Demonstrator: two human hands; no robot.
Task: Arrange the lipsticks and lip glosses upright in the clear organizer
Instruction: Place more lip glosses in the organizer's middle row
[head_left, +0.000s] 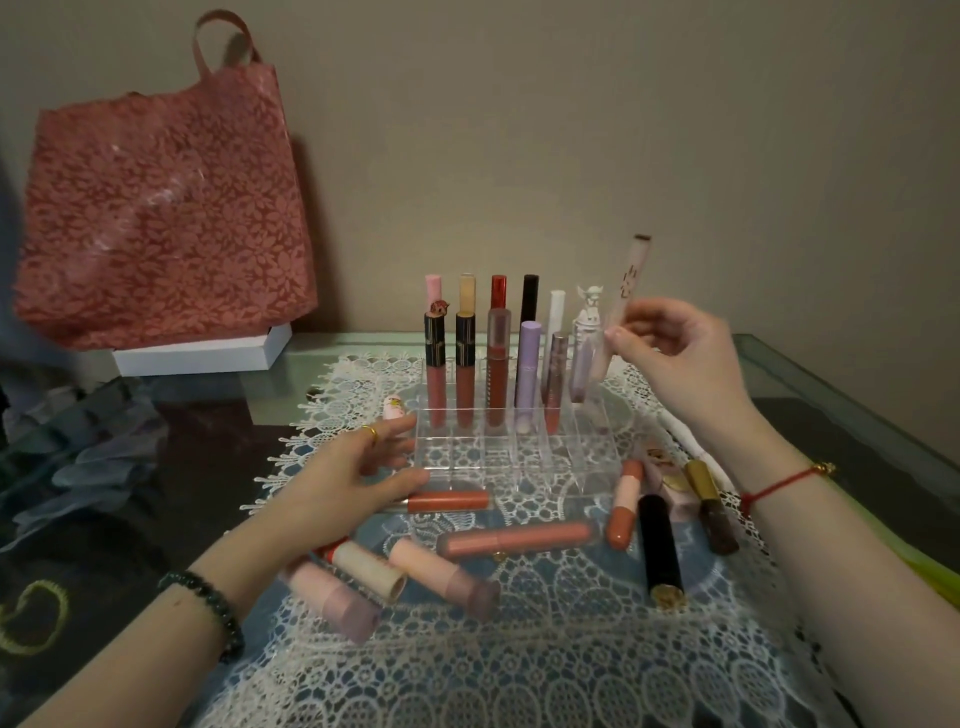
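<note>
Clear organizer (467, 457): 2 back rows filled. Right hand (680, 358) pinches a pale tube (628, 275); left hand (358, 467) is relaxed and empty. Loose tubes (514, 540) lie unsorted.

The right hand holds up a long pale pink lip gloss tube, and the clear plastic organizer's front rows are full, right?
No. The head view shows the right hand holding the long pale pink lip gloss tube, but the front rows of the clear plastic organizer are empty; only its back rows hold tubes.

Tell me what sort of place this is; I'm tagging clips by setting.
Probably a home dressing table: glass table with a lace mat, a pink bag by the wall, an organizer of lipsticks.
</note>
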